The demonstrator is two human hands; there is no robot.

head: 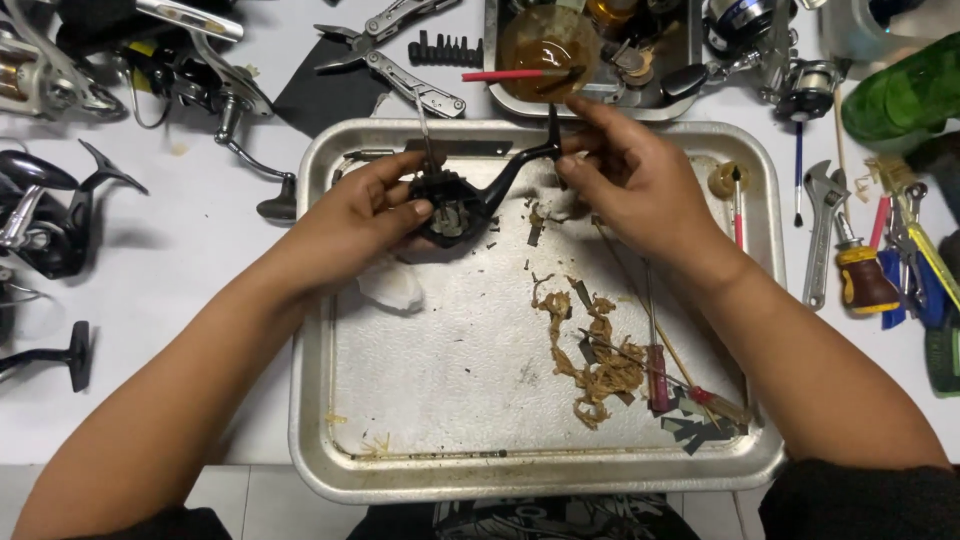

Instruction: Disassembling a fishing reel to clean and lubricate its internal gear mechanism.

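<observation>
**A:** What have your hands got hold of?

**B:** Your left hand (365,215) grips a black fishing reel body (455,205) over the far end of the metal tray (320,440). Its fingers are curled round the body, thumb pressed on the open side where the grey inner parts show. Your right hand (640,185) pinches the reel's curved black stem (530,160) between thumb and fingertips, near the tray's far rim.

**A:** And what is under them?

**B:** A white cloth (450,370) lines the tray. On it, nearer you and to the right, lies a clump of brown, grimy shreds (595,360), with a red-handled screwdriver (655,365) just beside it.

**A:** Around the tray?

**B:** On the white worktop (190,300), other reels (45,215) lie to your left, a folding multi-tool (400,50) lies beyond the tray, and an adjustable wrench (822,230) rests to your right. A second tray beyond holds a round amber dish (548,45) with a red stick (500,75) across it.
</observation>
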